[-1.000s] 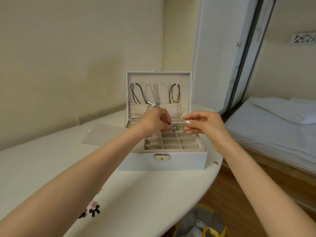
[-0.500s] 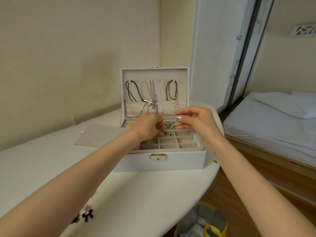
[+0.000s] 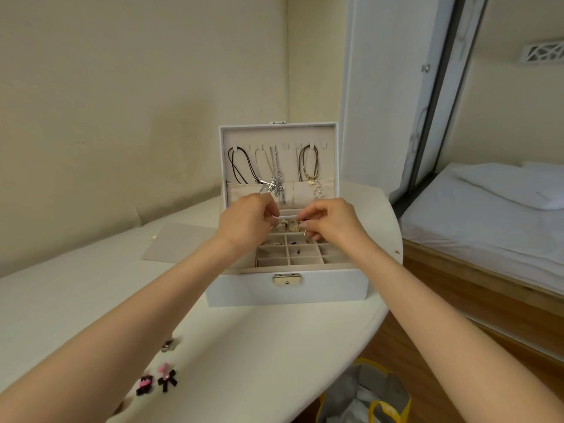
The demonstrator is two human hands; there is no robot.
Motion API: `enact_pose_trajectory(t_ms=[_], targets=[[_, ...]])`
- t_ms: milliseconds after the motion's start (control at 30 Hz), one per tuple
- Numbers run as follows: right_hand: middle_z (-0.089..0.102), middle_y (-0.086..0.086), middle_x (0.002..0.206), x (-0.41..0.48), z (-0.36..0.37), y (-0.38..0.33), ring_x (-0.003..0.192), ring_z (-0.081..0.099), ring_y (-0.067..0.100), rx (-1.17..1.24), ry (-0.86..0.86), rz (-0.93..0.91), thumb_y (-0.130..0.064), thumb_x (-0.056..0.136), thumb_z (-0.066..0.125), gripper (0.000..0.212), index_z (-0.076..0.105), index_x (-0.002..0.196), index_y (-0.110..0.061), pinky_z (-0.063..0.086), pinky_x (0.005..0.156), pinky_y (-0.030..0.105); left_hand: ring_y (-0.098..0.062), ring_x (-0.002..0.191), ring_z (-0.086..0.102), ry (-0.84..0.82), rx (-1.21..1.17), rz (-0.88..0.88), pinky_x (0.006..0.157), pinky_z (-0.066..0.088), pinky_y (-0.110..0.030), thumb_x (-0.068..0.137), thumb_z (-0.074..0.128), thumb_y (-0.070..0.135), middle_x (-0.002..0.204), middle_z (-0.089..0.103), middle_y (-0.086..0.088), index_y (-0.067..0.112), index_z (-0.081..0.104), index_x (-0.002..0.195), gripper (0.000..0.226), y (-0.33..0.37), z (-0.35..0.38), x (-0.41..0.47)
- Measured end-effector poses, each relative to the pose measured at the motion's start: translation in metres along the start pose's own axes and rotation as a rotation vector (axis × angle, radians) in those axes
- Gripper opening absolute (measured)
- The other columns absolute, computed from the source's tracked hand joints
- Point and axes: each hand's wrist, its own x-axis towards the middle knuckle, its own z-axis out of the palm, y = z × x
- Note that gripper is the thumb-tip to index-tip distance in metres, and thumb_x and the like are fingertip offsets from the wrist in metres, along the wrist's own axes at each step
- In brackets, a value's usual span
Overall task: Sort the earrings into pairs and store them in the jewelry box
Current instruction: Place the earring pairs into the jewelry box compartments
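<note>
A white jewelry box [image 3: 244, 288] stands open on the white table [image 3: 244, 361], its lid upright with necklaces [image 3: 276, 175] hanging inside. The beige tray has several small compartments, some holding small dark earrings [image 3: 294, 243]. Gold earrings [image 3: 288, 225] lie in the back row. My left hand [image 3: 247, 224] and my right hand [image 3: 331, 221] hover over that back row, fingers curled and pinching at the gold earrings. What exactly each fingertip holds is too small to tell.
Black and pink bow earrings [image 3: 157, 381] and a small silver piece [image 3: 168, 345] lie on the table near my left forearm. A beige cloth pad [image 3: 174, 242] lies left of the box. A bag [image 3: 366, 395] sits on the floor; a bed [image 3: 488, 224] at right.
Both hands have sunk from above the box down to the back row of the tray. They stay close together over the gold earrings. The camera view has shifted slightly.
</note>
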Motion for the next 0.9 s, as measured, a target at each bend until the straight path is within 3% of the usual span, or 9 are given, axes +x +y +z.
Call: enact_pose_trajectory(t_ms=[133,300,533,667,767,833,900], targets=[[0.063,0.009,0.068,0.000,-0.003,0.001,0.061,0.065,0.020,0.033,0.001,0.029,0.007,0.079,0.067,0.012,0.069,0.083,-0.004,0.058,0.060,0.023,-0.013,0.082,0.047,0.010,0.001,0.014,0.069,0.035,-0.026,0.089,0.056,0.020,0.100,0.064,0.004,0.020,0.062,0.095,0.009,0.001,-0.001,-0.005],[0.065,0.017,0.079,0.000,-0.007,-0.008,0.072,0.069,0.026,0.317,-0.040,0.080,0.011,0.082,0.060,0.018,0.067,0.086,-0.004,0.060,0.067,0.028,-0.015,0.086,0.051,0.013,-0.003,0.005,0.071,0.036,-0.027,0.089,0.056,0.021,0.102,0.063,0.003,0.020,0.062,0.094,0.008,0.003,-0.003,-0.007],[0.066,0.019,0.083,0.006,-0.001,-0.012,0.073,0.070,0.027,0.355,-0.020,0.054,0.010,0.081,0.061,0.016,0.067,0.087,-0.004,0.060,0.069,0.030,-0.013,0.083,0.048,-0.011,-0.019,0.007,0.070,0.036,-0.027,0.089,0.054,0.019,0.101,0.061,0.001,0.019,0.062,0.095,0.010,0.000,-0.003,-0.010],[0.065,0.015,0.076,0.006,-0.002,-0.005,0.067,0.068,0.024,0.141,-0.010,0.039,0.010,0.080,0.063,0.019,0.067,0.080,-0.009,0.060,0.065,0.028,-0.011,0.082,0.047,-0.024,-0.012,0.019,0.070,0.035,-0.027,0.090,0.053,0.018,0.101,0.062,0.002,0.019,0.062,0.097,0.011,-0.002,-0.003,-0.013],[0.063,0.009,0.070,0.004,-0.005,0.001,0.061,0.064,0.017,-0.045,0.008,0.034,0.006,0.076,0.069,0.016,0.069,0.084,-0.008,0.056,0.060,0.019,-0.012,0.081,0.046,-0.033,-0.005,0.027,0.071,0.035,-0.026,0.090,0.053,0.017,0.102,0.062,0.001,0.018,0.063,0.099,0.013,-0.003,-0.003,-0.015],[0.063,0.002,0.070,0.003,-0.008,0.004,0.065,0.061,0.010,-0.176,0.021,0.007,0.003,0.073,0.073,0.017,0.071,0.085,-0.009,0.049,0.064,0.012,-0.013,0.080,0.045,-0.042,-0.010,0.029,0.072,0.036,-0.027,0.090,0.053,0.017,0.102,0.062,0.000,0.018,0.063,0.099,0.013,-0.003,-0.002,-0.015],[0.068,0.005,0.078,0.003,-0.009,0.004,0.075,0.063,0.012,-0.234,0.011,-0.016,0.003,0.071,0.075,0.018,0.073,0.086,-0.007,0.048,0.073,0.014,-0.013,0.080,0.046,-0.048,-0.016,0.037,0.073,0.039,-0.029,0.090,0.053,0.017,0.102,0.062,-0.001,0.018,0.063,0.098,0.013,-0.003,-0.001,-0.016]])
